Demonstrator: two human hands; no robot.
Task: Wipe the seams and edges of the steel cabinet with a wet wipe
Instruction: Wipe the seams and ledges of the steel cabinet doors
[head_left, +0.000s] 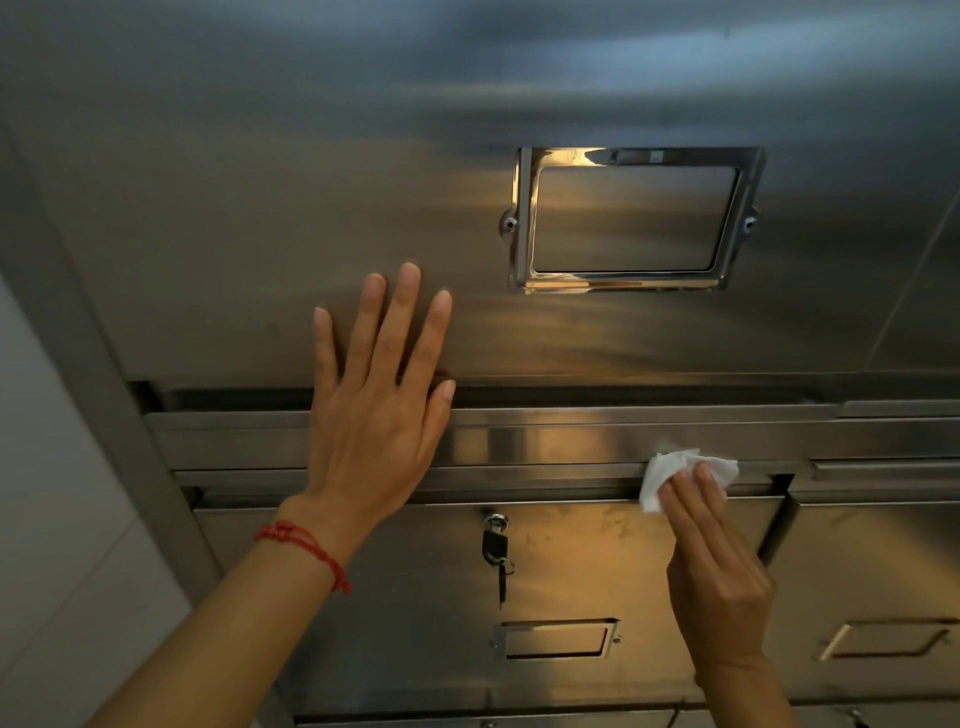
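The left hand (376, 415) lies flat with fingers spread on the brushed steel cabinet (260, 208). At about four o'clock from it, the right hand (714, 561) presses a crumpled white wet wipe (670, 475) with straight fingers against the horizontal seam above a drawer with a black-capped key (496, 545).

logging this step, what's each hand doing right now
Left hand: open, flat against the steel cabinet.
Right hand: straight fingers press the wet wipe on the seam.
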